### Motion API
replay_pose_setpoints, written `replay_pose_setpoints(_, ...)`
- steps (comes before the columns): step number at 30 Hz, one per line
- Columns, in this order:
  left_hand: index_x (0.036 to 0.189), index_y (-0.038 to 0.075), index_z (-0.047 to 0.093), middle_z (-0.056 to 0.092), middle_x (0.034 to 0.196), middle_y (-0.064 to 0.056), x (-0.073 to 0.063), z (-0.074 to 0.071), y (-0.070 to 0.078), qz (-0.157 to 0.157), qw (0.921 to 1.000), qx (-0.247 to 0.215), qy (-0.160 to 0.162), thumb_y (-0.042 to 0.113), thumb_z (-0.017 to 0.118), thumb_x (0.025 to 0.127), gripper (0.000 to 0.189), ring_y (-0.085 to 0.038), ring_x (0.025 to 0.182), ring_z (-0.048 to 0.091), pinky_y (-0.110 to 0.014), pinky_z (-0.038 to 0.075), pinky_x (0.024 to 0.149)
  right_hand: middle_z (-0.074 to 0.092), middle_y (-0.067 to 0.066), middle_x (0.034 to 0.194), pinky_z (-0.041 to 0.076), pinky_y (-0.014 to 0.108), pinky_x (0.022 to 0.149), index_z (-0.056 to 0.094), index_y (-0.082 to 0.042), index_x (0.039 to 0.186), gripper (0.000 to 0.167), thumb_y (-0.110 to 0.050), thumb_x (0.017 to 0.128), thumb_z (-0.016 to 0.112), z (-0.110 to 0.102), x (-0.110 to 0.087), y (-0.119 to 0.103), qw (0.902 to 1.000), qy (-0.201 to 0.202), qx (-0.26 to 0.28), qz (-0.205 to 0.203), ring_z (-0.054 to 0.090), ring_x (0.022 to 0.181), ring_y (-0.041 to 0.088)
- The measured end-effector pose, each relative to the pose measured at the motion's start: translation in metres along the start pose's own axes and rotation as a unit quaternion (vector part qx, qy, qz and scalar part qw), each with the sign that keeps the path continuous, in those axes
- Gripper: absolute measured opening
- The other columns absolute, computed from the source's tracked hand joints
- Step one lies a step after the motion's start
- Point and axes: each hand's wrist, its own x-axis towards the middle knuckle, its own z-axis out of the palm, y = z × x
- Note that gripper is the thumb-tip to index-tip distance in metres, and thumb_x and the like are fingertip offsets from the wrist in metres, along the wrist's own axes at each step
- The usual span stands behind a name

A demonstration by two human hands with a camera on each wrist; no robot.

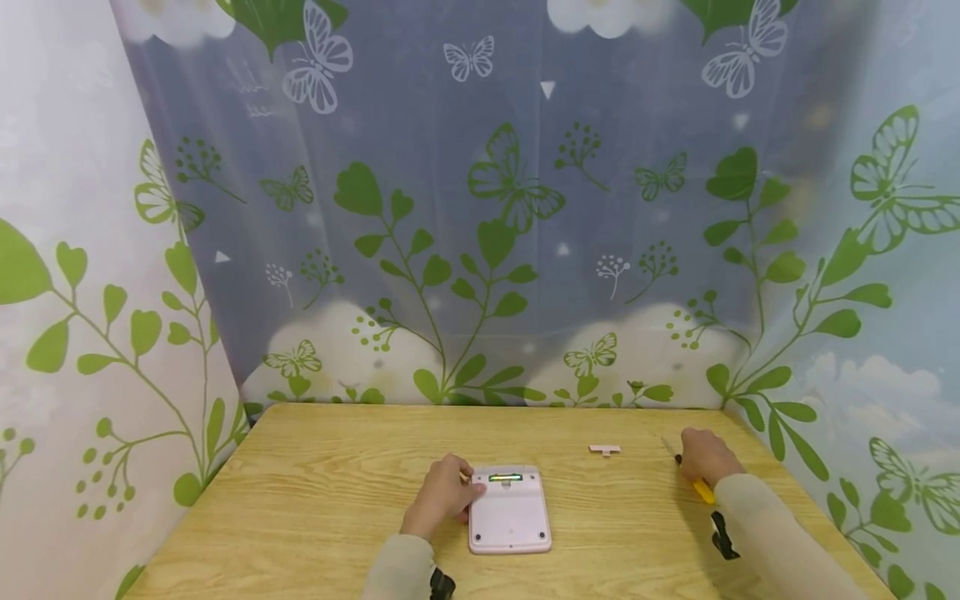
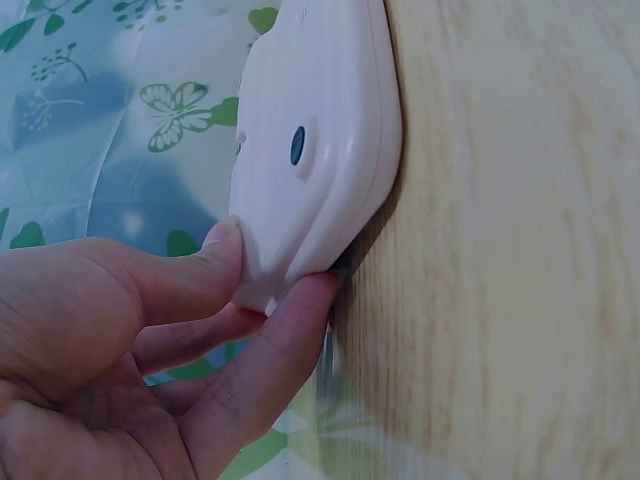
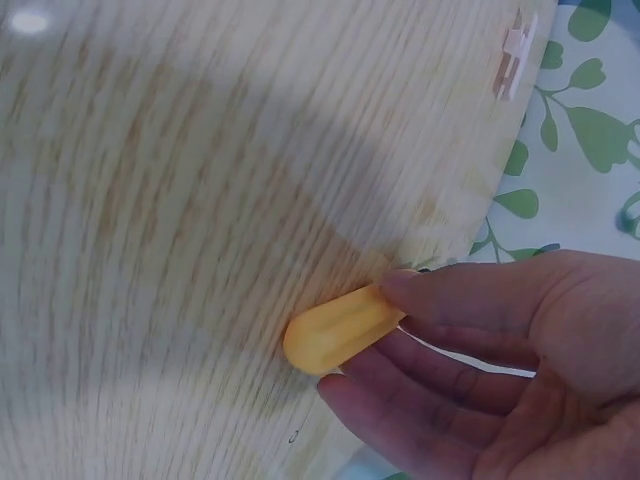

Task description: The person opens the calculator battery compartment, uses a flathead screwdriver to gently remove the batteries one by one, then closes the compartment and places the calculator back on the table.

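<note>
A pink calculator [image 1: 510, 521] lies back side up on the table, its battery slot uncovered with a battery [image 1: 506, 477] inside. My left hand [image 1: 444, 500] pinches its upper left edge. In the left wrist view the thumb presses the back of the calculator [image 2: 310, 90] while fingers of the left hand [image 2: 160, 340] hold its side and underside. Off to the right, my right hand [image 1: 708, 456] grips a screwdriver with a yellow handle [image 1: 703, 490], its thin shaft pointing toward the far edge. The right wrist view shows the yellow handle [image 3: 345, 328] between thumb and fingers, close over the table.
A small pink battery cover [image 1: 604, 449] lies on the table between the calculator and my right hand. The wooden table [image 1: 337, 475] ends at a patterned curtain [image 1: 450, 250] behind, with more patterned cloth at both sides.
</note>
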Motion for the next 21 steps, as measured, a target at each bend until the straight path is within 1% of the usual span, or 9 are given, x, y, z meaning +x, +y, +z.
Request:
replay_pose_setpoints(4, 0.119, -0.009, 0.065, 0.066, 0.086, -0.014, -0.0007, -0.0001, 0.0003, -0.001, 1.0, 0.002, 0.001, 0.007, 0.072, 0.096, 0.029, -0.019, 0.057, 0.069, -0.03, 0.06, 0.052, 0.055, 0.014, 0.078, 0.042, 0.032, 0.058, 0.054, 0.005, 0.089, 0.009, 0.009, 0.087, 0.062, 0.001, 0.0013, 0.0018, 0.9999, -0.005, -0.01, -0.002, 0.048, 0.068, 0.025)
replay_pose_setpoints(7, 0.118, -0.009, 0.065, 0.066, 0.086, -0.014, -0.0006, -0.0005, 0.0009, 0.003, 1.0, 0.003, 0.002, 0.006, 0.072, 0.096, 0.028, -0.018, 0.057, 0.069, -0.03, 0.061, 0.052, 0.047, 0.008, 0.071, 0.037, 0.029, 0.055, 0.052, 0.0, 0.081, 0.013, 0.01, 0.086, 0.06, 0.0027, 0.0024, 0.0023, 0.9999, -0.011, -0.009, -0.001, 0.041, 0.063, 0.02)
replay_pose_setpoints(9, 0.118, -0.01, 0.065, 0.067, 0.086, -0.014, -0.0006, -0.0006, 0.001, 0.005, 1.0, 0.003, 0.002, 0.005, 0.072, 0.096, 0.028, -0.018, 0.057, 0.069, -0.03, 0.061, 0.052, 0.044, 0.007, 0.069, 0.034, 0.029, 0.055, 0.052, 0.0, 0.08, 0.014, 0.009, 0.087, 0.059, 0.0036, 0.0032, 0.0021, 0.9999, -0.015, -0.005, 0.001, 0.038, 0.062, 0.019)
replay_pose_setpoints(11, 0.118, -0.01, 0.065, 0.066, 0.086, -0.014, -0.0008, -0.0007, 0.0015, 0.005, 1.0, 0.002, 0.001, 0.005, 0.072, 0.096, 0.028, -0.018, 0.058, 0.069, -0.03, 0.061, 0.053, 0.045, 0.008, 0.07, 0.034, 0.029, 0.056, 0.053, 0.0, 0.083, 0.011, 0.009, 0.087, 0.059, 0.0044, 0.0036, 0.0016, 0.9998, -0.019, -0.002, 0.003, 0.038, 0.063, 0.019)
replay_pose_setpoints(13, 0.119, -0.01, 0.065, 0.066, 0.087, -0.014, -0.001, -0.0007, 0.0016, 0.003, 1.0, 0.0, 0.0, 0.006, 0.072, 0.096, 0.028, -0.017, 0.058, 0.069, -0.031, 0.061, 0.053, 0.051, 0.011, 0.075, 0.036, 0.032, 0.058, 0.054, 0.002, 0.086, 0.009, 0.008, 0.088, 0.06, 0.0045, 0.0046, 0.0011, 0.9997, -0.021, -0.008, 0.003, 0.042, 0.066, 0.022)
replay_pose_setpoints(14, 0.119, -0.009, 0.065, 0.066, 0.087, -0.014, -0.0007, -0.0008, 0.0019, -0.002, 1.0, -0.001, -0.002, 0.006, 0.072, 0.096, 0.029, -0.017, 0.059, 0.069, -0.03, 0.061, 0.054, 0.052, 0.011, 0.076, 0.037, 0.032, 0.059, 0.054, 0.002, 0.087, 0.008, 0.007, 0.088, 0.061, 0.0048, 0.0053, 0.0013, 0.9997, -0.021, -0.011, 0.0, 0.043, 0.067, 0.023)
replay_pose_setpoints(16, 0.12, -0.009, 0.065, 0.067, 0.087, -0.013, -0.0009, -0.0009, 0.0024, -0.004, 1.0, -0.003, -0.002, 0.007, 0.071, 0.096, 0.029, -0.017, 0.059, 0.068, -0.03, 0.062, 0.054, 0.054, 0.011, 0.076, 0.038, 0.034, 0.061, 0.055, 0.001, 0.087, 0.009, 0.006, 0.09, 0.062, 0.0053, 0.0063, 0.0017, 0.9996, -0.02, -0.017, -0.005, 0.044, 0.069, 0.023)
replay_pose_setpoints(21, 0.119, -0.01, 0.064, 0.066, 0.086, -0.014, -0.0008, -0.0009, 0.0024, 0.002, 1.0, -0.002, 0.0, 0.006, 0.072, 0.096, 0.028, -0.018, 0.058, 0.069, -0.03, 0.061, 0.053, 0.038, 0.002, 0.066, 0.034, 0.033, 0.059, 0.052, -0.004, 0.075, 0.02, 0.005, 0.091, 0.06, 0.0064, 0.0072, 0.0034, 0.9994, -0.013, -0.021, -0.023, 0.035, 0.064, 0.019)
